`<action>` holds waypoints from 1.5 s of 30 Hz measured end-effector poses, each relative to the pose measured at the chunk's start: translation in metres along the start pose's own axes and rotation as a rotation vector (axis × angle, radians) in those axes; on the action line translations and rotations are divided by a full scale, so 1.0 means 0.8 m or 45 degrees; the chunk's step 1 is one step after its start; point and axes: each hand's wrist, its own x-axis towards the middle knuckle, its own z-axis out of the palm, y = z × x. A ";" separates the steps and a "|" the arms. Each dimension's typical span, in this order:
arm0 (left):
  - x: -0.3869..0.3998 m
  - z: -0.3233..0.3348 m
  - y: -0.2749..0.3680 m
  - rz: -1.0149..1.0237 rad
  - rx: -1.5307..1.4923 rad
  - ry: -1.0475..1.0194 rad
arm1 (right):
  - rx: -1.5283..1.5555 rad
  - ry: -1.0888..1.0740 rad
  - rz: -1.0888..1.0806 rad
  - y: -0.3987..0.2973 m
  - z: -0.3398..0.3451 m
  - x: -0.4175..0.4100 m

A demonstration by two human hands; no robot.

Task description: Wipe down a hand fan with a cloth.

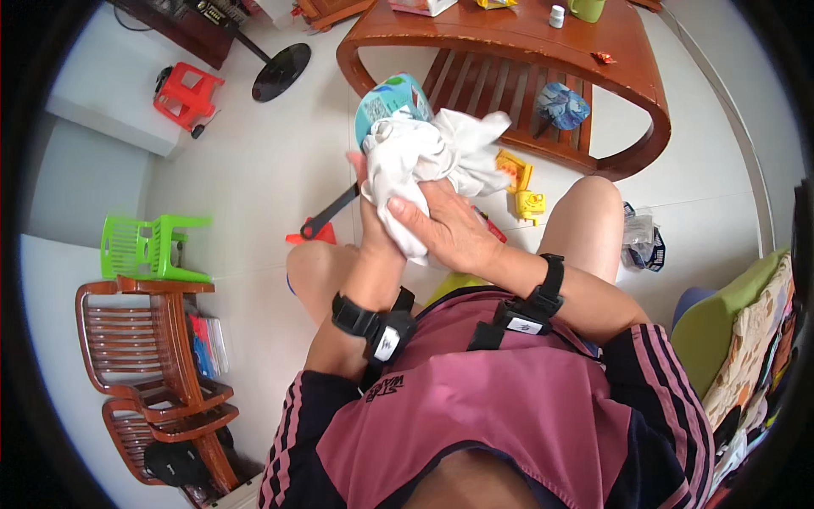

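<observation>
A bunched white cloth [413,159] is held between my two hands in front of my knees. My left hand [375,219] supports its left side and underside, with most of the fingers hidden. Across the near right side lies my right hand [455,223], its thumb pressing on the fabric. Beyond the cloth shows a teal printed item [391,105] with a rounded edge and a printed code; the cloth covers its lower part, and I cannot tell whether a hand touches it. A black handle [331,211] with a hanging hole runs out beside my left hand.
A wooden coffee table [502,41] stands ahead, a blue floral item [563,107] on its slatted shelf. Yellow plastic toys [529,205] and a red plastic piece [318,235] lie on the floor. Left are a green stool [156,248], a red stool [187,98] and wooden chairs [152,350].
</observation>
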 end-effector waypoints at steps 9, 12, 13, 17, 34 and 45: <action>-0.037 0.055 0.003 0.011 -0.017 -0.036 | 1.288 0.452 0.595 0.104 -0.010 0.020; -0.044 0.052 0.006 -0.011 0.005 -0.007 | 1.476 0.460 0.695 0.123 -0.028 0.029; -0.046 0.047 0.010 -0.021 -0.003 0.016 | 1.474 0.439 0.636 0.122 -0.034 0.032; -0.053 0.020 0.034 -0.042 -0.064 0.019 | 1.653 0.465 0.692 0.112 -0.081 0.037; -0.038 -0.001 0.028 -0.165 0.142 0.148 | 1.046 0.469 0.589 0.076 -0.107 0.039; -0.022 0.017 0.034 -0.406 0.123 0.356 | -0.497 0.095 0.091 0.051 -0.097 -0.005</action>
